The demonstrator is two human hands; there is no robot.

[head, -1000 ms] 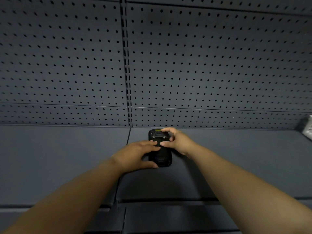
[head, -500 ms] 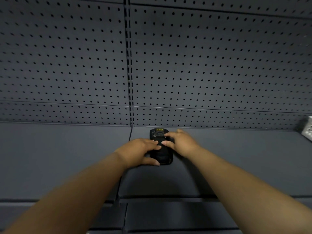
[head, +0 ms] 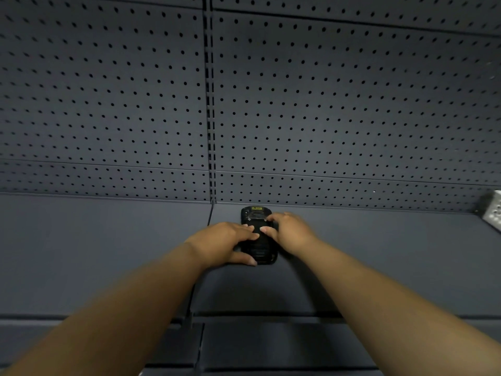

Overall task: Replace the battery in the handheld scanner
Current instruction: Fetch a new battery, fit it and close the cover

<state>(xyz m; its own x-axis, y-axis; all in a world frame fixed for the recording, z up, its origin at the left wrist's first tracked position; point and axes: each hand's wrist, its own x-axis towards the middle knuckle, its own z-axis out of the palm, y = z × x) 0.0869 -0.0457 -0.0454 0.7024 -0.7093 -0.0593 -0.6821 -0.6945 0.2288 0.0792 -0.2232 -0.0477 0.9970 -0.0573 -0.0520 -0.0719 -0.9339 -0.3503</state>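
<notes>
Since the earlier frame both hands have closed in lower on the scanner; right fingers have slid from its top edge down onto its back.

Pegboard wall (head: 325,104) behind, dark shelf (head: 108,253) below, bare apart from a pale metal bracket (head: 493,210) at far right.

Left hand (head: 225,245) lies flat, fingers spread over the scanner's middle, thumb along its near edge, pressing rather than clenched. Right hand (head: 291,232) rests fingertips on the upper back, loosely curled, grasping nothing.

Scanner (head: 259,240) lies face down on the shelf, near the wall, black, a yellow label at its top end.

Risk: the cover latch is small and hidden; uneven pressure could slide the unit or leave the cover stuck.
</notes>
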